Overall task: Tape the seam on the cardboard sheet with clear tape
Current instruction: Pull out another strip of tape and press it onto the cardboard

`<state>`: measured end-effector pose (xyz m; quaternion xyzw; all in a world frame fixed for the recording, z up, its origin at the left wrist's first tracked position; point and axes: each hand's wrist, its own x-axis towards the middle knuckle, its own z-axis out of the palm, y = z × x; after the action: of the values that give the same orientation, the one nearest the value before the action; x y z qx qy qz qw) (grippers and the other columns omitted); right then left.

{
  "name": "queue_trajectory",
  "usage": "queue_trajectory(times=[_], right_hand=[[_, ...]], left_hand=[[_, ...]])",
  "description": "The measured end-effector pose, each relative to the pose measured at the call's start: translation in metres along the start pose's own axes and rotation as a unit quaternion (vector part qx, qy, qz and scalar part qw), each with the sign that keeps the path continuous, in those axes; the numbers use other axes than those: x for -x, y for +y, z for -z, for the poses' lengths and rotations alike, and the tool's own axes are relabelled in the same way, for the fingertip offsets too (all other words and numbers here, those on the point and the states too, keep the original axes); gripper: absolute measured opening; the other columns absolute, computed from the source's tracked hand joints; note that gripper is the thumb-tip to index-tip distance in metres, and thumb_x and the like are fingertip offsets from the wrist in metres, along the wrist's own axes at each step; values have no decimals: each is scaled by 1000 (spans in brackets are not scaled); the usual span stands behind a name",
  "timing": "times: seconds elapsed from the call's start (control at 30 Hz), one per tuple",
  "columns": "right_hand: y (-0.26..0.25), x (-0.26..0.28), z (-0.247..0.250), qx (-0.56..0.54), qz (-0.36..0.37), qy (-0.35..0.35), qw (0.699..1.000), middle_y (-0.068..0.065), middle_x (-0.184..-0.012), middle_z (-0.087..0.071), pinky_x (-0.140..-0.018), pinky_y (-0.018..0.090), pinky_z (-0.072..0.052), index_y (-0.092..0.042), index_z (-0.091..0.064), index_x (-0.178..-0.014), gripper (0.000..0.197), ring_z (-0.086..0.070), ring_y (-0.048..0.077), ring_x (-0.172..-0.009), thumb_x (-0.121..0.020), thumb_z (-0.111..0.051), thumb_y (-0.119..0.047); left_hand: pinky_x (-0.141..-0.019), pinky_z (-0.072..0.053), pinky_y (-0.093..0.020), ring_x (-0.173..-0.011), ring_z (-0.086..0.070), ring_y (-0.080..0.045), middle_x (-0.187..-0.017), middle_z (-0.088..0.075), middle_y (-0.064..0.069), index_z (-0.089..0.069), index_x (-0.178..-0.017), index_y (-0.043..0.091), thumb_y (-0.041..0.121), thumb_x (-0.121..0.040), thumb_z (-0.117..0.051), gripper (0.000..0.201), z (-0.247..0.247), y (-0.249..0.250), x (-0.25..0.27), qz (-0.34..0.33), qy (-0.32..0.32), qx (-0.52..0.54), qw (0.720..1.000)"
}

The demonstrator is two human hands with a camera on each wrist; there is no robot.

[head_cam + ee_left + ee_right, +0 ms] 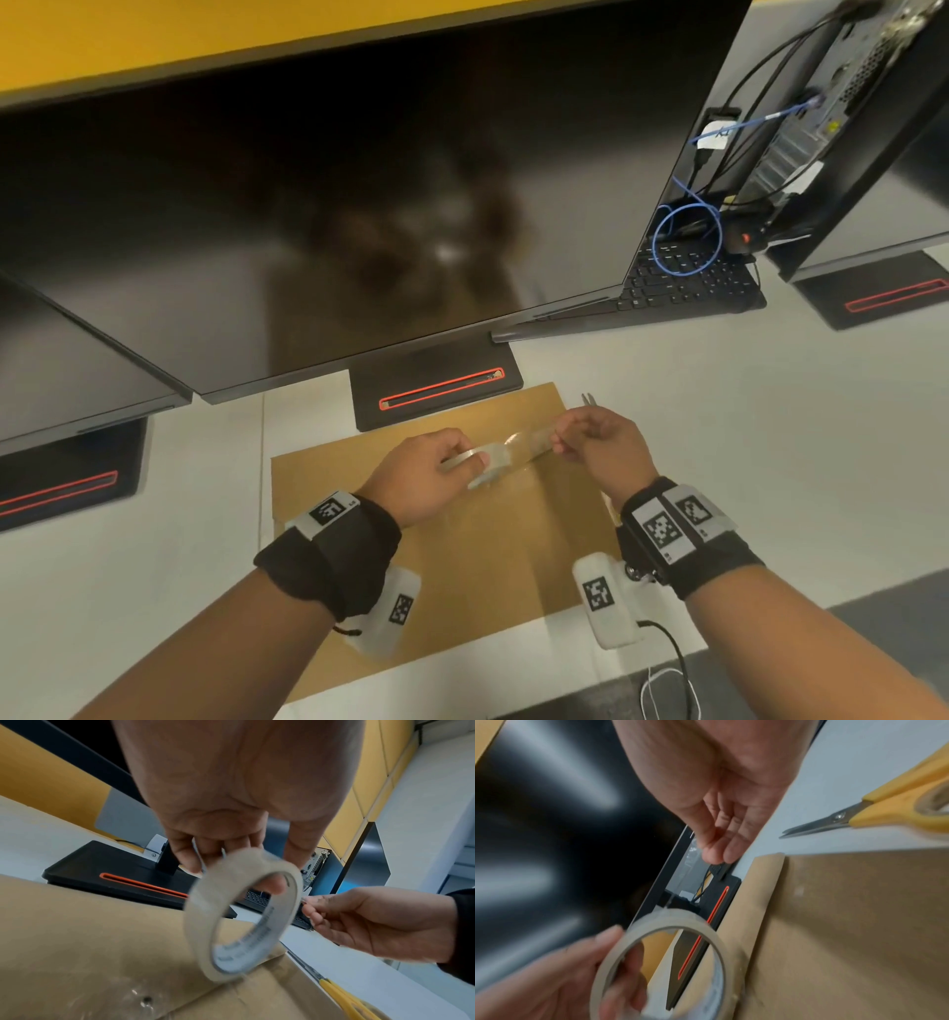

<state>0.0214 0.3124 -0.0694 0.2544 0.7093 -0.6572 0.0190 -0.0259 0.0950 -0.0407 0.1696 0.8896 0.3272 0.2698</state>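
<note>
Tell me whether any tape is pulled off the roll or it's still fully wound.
Pulled out. A clear strip spans from the tape roll, held in the left hand, to the right hand, which pinches its end above the cardboard sheet.

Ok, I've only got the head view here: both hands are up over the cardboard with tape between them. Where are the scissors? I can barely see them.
Observer: The scissors lie on the white desk beyond the cardboard sheet, yellow handles, blades closed.
Operator: How is the roll held?
Observer: The left hand has one finger through the tape roll core, thumb outside.
Operator: And the free end?
Observer: The right hand pinches it at the fingertips.
</note>
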Motion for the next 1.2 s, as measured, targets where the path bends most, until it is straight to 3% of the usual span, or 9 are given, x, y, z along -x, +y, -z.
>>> queue_trajectory(times=[0.1, 0.27, 0.37, 0.53, 0.67, 0.9, 1.07, 1.13, 1.2], right_hand=[[0, -4, 7, 11, -3, 24, 1000, 7, -69, -65, -75, 31, -55, -10, -63, -74, 24, -60, 16, -64, -88, -52, 6], [6, -6, 9, 65, -1, 41, 997, 2, -65, -62, -56, 10, -50, -4, -63, -80, 21, -57, 9, -58, -88, -46, 5], [7, -7, 11, 83, -3, 38, 996, 0, -65, -62, -56, 10, -48, -5, -62, -79, 22, -56, 10, -58, -88, -45, 5], [6, -12, 15, 100, -10, 35, 994, 0, -65, -61, -58, 11, -50, -10, -60, -72, 27, -56, 13, -59, -87, -44, 6], [9, -20, 26, 75, -32, 53, 995, 4, -65, -62, -75, 35, -54, -12, -60, -65, 32, -58, 23, -67, -86, -45, 5], [10, -26, 25, 144, -24, 47, 988, 1, -64, -64, -70, 29, -52, -18, -61, -64, 34, -60, 18, -64, -83, -44, 5], [13, -37, 28, 179, -34, 43, 982, 0, -65, -66, -68, 23, -53, -18, -63, -64, 32, -64, 17, -65, -84, -46, 1], [15, -40, 29, 198, -39, 30, 979, -1, -64, -65, -62, 16, -50, -15, -65, -66, 31, -62, 14, -62, -83, -46, 2], [18, -42, 28, 209, -37, 13, 977, 1, -66, -67, -65, 20, -53, -13, -68, -68, 30, -63, 14, -63, -82, -46, 3]], left_hand=[[-80, -52, -42, -84, -62, -19, -86, -68, 1, -58, -90, 25, 52, -93, -45, 30, 1, 4, 0, -18, -31, -56, 998], [-62, -43, -33, -72, -57, -20, -69, -57, 1, -54, -75, 21, 61, -87, -49, 42, -1, 16, -5, -30, 12, -98, 995], [-64, -46, -33, -76, -58, -17, -72, -58, 4, -54, -73, 24, 65, -84, -49, 43, -2, 21, -6, -16, 43, -189, 981], [-57, -35, -31, -62, -47, -15, -58, -43, 4, -43, -60, 21, 70, -86, -38, 55, -1, 26, -3, -11, 25, -191, 981], [-74, -50, -37, -76, -58, -19, -72, -59, 1, -55, -78, 22, 57, -95, -34, 45, 9, 19, 0, -23, -29, -160, 986], [-61, -40, -29, -71, -56, -20, -61, -46, 3, -51, -62, 19, 59, -89, -43, 49, 8, 8, -4, 39, 17, -240, 970], [-64, -44, -27, -79, -59, -16, -89, -63, 3, -51, -97, 27, 54, -95, -36, 31, 5, 10, 1, 27, 51, -215, 975], [-60, -40, -26, -71, -52, -14, -94, -65, 2, -48, -99, 29, 45, -97, -39, 19, 4, 8, 5, 9, 48, -189, 981], [-62, -40, -24, -73, -49, -12, -100, -65, 4, -50, -99, 29, 41, -97, -42, 15, 3, 6, 7, 4, 56, -190, 980]])
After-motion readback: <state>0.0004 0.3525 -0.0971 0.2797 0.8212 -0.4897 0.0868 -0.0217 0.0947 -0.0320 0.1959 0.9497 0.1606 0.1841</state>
